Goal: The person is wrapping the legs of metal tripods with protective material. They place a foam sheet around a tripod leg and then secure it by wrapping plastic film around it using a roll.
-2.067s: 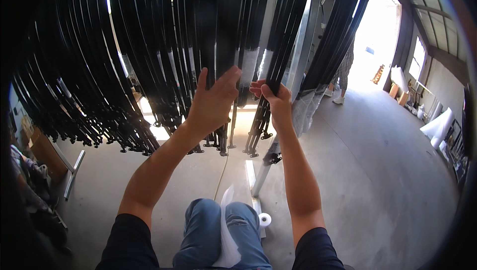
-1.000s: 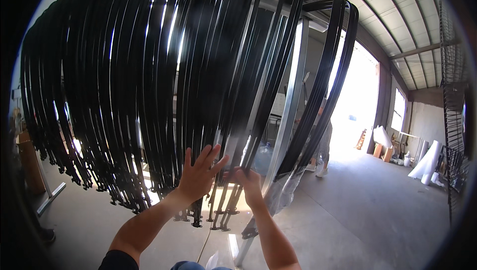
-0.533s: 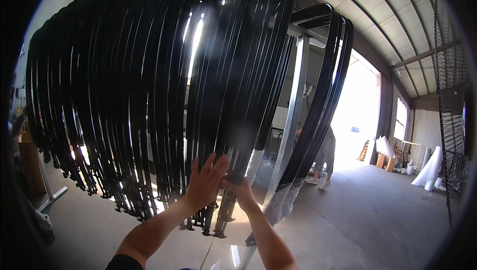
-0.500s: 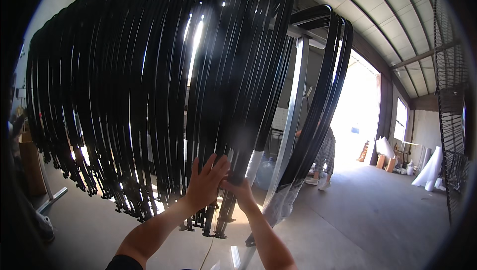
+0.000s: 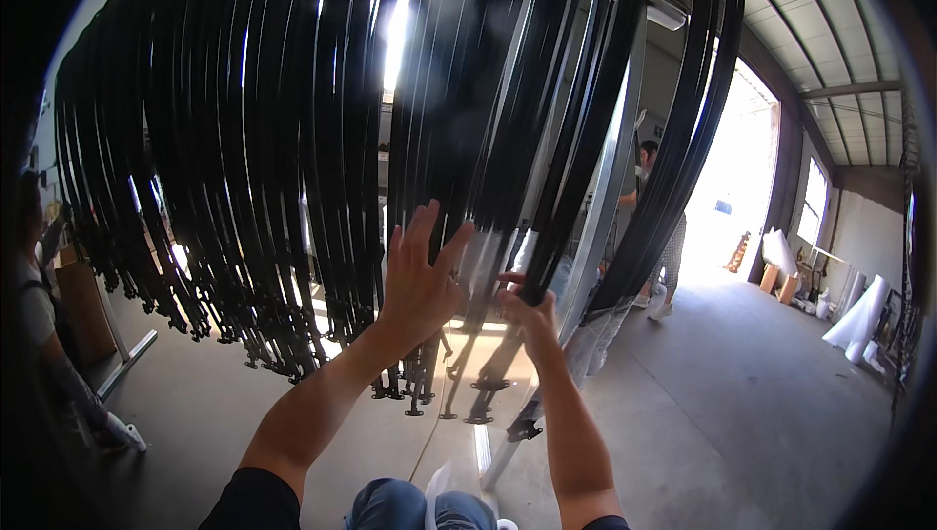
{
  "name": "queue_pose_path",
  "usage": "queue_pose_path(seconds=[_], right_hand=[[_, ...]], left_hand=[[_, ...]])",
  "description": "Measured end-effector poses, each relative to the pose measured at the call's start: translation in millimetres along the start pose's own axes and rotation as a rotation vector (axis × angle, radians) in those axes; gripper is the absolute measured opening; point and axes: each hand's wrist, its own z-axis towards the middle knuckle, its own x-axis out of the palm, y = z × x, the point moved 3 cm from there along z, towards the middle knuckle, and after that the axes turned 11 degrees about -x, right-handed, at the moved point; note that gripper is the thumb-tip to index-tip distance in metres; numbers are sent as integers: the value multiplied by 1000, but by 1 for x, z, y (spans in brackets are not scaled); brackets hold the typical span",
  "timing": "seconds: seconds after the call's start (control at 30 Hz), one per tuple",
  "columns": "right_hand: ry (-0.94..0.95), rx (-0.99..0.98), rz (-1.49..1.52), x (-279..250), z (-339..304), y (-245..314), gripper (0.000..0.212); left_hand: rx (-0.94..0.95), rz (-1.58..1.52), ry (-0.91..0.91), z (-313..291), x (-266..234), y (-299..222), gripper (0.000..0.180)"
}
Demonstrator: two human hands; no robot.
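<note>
Floor (image 5: 703, 413); strips (image 5: 558, 237) seemingly inside right hand (image 5: 533, 315).

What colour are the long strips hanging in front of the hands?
The long hanging strips are black, with some glossy highlights; best seen in the head view.

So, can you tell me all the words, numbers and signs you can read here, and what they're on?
There are none I can read.
Black bars by the two hands: no readable writing.
White roll at the right: no readable writing.
Brown box at the left: too dark and blurred to tell.
Small blue thing in the bright doorway: too small to tell.
</note>
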Motion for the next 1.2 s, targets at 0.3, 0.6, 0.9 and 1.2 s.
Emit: queue_pose_path(seconds=[0.3, 0.6, 0.9, 1.2], right_hand=[[103, 138, 355, -27, -7, 0, 26], [104, 78, 224, 8, -3, 24, 23], [64, -14, 214, 30, 1, 22, 23], [-5, -212, -56, 22, 13, 38, 57]], left_hand=[[-69, -15, -19, 3, -7, 5, 81], [34, 40, -26, 22, -12, -2, 70], [-27, -394, -20, 32, -8, -35, 65], [-60, -355, -56, 49, -10, -46, 51]])
